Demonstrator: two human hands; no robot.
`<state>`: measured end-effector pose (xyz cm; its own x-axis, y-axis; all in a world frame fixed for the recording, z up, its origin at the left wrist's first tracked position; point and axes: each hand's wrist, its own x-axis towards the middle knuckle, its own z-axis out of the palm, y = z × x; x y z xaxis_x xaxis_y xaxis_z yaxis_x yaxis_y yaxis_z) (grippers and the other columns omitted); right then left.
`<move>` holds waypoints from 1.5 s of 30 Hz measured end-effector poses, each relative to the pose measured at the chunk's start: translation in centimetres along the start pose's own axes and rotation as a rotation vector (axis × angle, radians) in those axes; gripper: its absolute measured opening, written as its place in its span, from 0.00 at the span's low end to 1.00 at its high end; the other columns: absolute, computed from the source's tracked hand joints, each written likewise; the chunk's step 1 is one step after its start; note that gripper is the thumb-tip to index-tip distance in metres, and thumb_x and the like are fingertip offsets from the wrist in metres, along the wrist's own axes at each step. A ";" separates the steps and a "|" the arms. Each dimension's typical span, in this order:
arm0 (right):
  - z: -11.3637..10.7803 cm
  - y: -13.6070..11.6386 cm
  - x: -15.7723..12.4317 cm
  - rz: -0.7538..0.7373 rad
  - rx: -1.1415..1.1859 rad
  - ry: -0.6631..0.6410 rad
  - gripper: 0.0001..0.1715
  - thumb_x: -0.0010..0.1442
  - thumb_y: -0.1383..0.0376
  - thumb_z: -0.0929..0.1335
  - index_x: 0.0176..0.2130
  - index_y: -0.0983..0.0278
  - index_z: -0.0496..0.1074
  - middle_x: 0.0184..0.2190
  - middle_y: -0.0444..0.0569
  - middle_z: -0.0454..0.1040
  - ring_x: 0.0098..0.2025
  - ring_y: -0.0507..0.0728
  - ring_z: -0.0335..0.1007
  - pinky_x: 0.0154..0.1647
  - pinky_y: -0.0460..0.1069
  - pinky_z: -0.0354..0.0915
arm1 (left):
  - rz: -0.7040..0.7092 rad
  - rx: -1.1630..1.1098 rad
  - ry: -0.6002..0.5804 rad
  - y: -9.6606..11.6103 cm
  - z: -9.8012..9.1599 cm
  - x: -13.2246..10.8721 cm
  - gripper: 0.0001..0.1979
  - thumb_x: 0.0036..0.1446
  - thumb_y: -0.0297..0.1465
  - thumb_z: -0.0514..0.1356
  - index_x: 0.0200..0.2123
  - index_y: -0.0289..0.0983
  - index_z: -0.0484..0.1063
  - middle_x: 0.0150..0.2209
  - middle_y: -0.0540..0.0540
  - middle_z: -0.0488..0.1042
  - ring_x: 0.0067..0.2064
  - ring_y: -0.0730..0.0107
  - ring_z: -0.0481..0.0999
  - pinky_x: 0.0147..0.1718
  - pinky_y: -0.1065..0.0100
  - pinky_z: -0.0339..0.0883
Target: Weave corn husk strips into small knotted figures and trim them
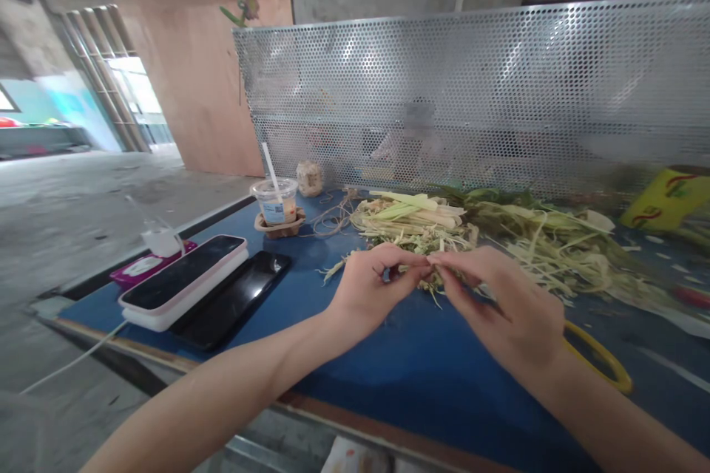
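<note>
My left hand (373,282) and my right hand (507,307) meet above the middle of the blue table, the thumb and forefinger of each pressed together. Their fingertips touch or nearly touch, and what they pinch is too small to make out. Just behind and below them lies a heap of thin, pale green plant pieces (407,240). A bundle of pale yellow-green leaf strips (410,208) rests behind that heap. Partly hidden by my right wrist is a yellow loop (602,362), which looks like a scissor handle.
Phones (186,273) lie at the left beside a purple item (152,262). Farther back stand a plastic cup with a straw (276,203) and a ball of twine (309,178). Long leaves (532,225) and a yellow packet (668,199) are at right. A perforated metal screen (471,96) borders the table.
</note>
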<state>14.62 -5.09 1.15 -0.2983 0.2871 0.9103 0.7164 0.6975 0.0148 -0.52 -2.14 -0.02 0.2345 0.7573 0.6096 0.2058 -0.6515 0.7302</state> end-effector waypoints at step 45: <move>0.0 0.6 0.3 0.410 0.274 -0.201 0.05 0.49 0.71 0.67 0.27 0.61 0.72 0.29 0.45 0.74 0.31 0.54 0.71 0.28 0.47 0.68 | 0.468 0.389 0.040 -1.0 -0.4 0.1 0.04 0.52 0.25 0.56 0.32 0.35 0.71 0.26 0.48 0.73 0.31 0.75 0.69 0.30 0.74 0.67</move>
<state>14.93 -4.56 1.41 -0.1628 0.6732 0.7213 0.6163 0.6403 -0.4585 -1.11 -1.42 -0.54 0.3496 0.3830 0.8550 0.4231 -0.8788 0.2207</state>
